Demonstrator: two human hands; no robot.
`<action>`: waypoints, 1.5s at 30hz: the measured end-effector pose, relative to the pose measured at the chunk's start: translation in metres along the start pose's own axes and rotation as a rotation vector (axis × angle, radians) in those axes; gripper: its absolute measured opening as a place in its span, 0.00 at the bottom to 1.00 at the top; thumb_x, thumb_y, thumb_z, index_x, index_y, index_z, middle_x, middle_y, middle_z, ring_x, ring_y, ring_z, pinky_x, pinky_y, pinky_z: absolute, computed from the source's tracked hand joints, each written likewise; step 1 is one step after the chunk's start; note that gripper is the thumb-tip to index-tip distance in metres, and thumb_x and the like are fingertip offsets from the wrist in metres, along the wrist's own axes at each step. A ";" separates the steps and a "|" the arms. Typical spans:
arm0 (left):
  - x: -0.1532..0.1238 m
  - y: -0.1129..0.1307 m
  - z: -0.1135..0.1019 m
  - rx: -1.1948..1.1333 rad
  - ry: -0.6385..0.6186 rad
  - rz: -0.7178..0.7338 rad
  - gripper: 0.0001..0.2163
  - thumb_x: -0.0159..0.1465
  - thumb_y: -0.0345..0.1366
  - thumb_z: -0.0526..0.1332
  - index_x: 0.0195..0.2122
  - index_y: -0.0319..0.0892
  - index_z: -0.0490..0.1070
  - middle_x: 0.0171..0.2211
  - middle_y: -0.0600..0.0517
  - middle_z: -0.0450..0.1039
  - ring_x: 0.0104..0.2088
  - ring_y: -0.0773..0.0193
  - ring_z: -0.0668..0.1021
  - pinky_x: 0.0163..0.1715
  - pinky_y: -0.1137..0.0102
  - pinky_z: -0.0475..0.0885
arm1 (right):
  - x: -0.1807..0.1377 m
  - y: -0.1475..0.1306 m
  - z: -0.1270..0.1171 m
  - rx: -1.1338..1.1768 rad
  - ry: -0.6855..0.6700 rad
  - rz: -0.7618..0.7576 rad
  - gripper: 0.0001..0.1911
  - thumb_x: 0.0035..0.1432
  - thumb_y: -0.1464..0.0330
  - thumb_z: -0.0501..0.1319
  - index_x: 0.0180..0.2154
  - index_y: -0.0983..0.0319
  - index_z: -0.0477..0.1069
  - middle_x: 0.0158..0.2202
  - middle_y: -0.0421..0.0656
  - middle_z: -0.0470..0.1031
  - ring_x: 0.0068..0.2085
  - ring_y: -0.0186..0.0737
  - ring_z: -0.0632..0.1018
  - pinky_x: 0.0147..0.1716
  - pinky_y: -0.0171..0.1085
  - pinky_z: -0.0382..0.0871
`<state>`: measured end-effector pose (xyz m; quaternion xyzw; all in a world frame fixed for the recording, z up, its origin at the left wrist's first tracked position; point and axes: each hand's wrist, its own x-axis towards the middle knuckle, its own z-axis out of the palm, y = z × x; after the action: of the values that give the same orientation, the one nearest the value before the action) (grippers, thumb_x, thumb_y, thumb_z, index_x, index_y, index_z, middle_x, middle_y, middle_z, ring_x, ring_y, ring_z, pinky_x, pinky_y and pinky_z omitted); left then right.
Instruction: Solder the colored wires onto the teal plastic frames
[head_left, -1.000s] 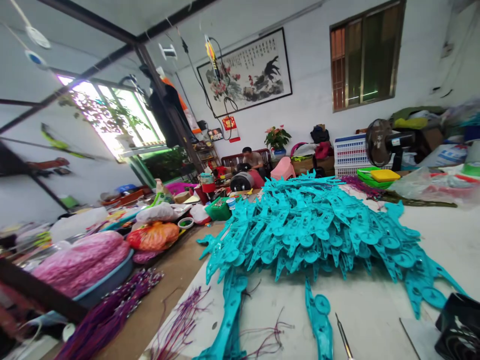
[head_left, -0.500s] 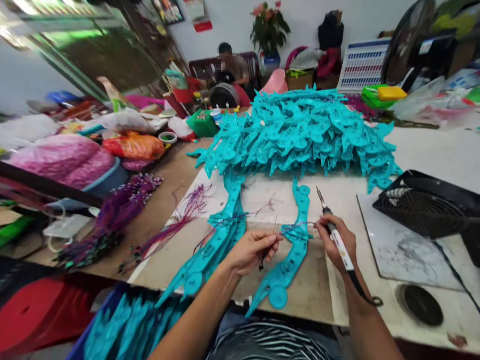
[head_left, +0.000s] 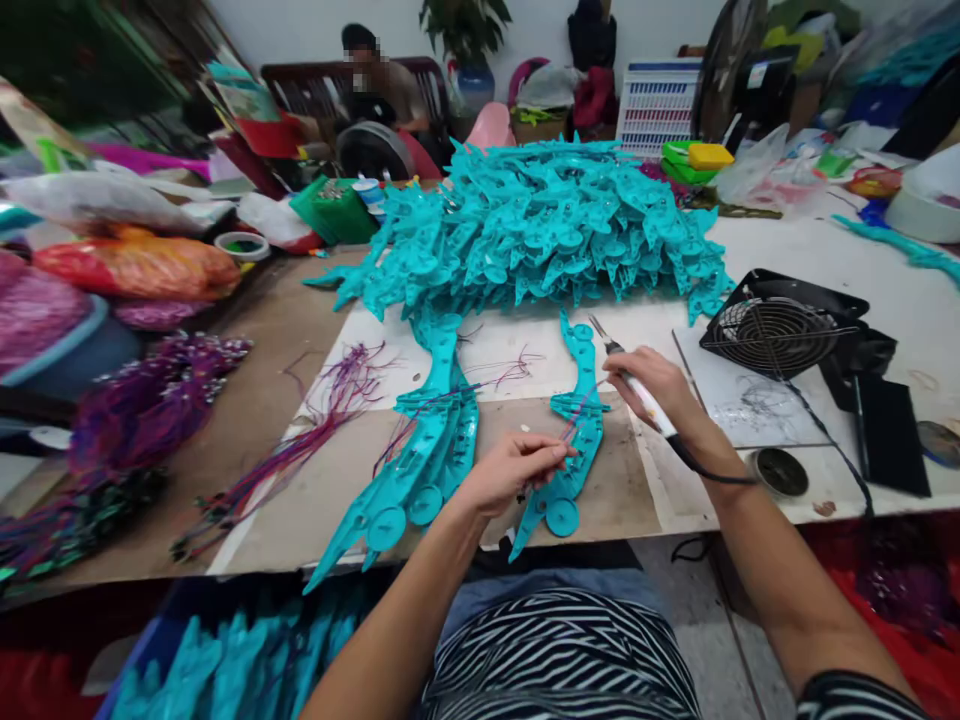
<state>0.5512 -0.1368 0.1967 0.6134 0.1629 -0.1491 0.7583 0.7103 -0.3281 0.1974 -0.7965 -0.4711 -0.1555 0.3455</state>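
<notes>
My left hand (head_left: 510,472) is pinched shut on thin purple threads (head_left: 568,432) that cross a long teal plastic piece (head_left: 576,420) lying on the table edge. My right hand (head_left: 651,384) is closed round a soldering iron (head_left: 626,365), its metal tip pointing away beside the upper end of that piece. A stack of similar teal pieces (head_left: 427,450) lies just left of my left hand. Behind them rises a big heap of teal pieces (head_left: 540,225).
A black fan (head_left: 780,330) and a grey board (head_left: 750,400) sit to the right. Purple tassel bundles (head_left: 142,410) and bags lie on the left. A blue bin of teal pieces (head_left: 247,650) is below the table. A person (head_left: 375,80) sits at the back.
The view has swung down from the room to the table. Both hands came into view, and the right hand with the iron has moved up along the teal piece.
</notes>
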 end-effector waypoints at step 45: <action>0.066 -0.051 0.036 0.321 0.175 0.311 0.04 0.55 0.34 0.64 0.26 0.40 0.77 0.24 0.53 0.73 0.26 0.68 0.71 0.26 0.73 0.65 | -0.127 -0.061 -0.004 0.169 0.326 0.358 0.16 0.69 0.61 0.55 0.52 0.60 0.74 0.40 0.47 0.78 0.42 0.42 0.79 0.42 0.43 0.76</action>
<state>0.5909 -0.1845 0.1305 0.7544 0.1060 -0.0007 0.6478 0.5935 -0.3932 0.1523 -0.7998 -0.2720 -0.1783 0.5045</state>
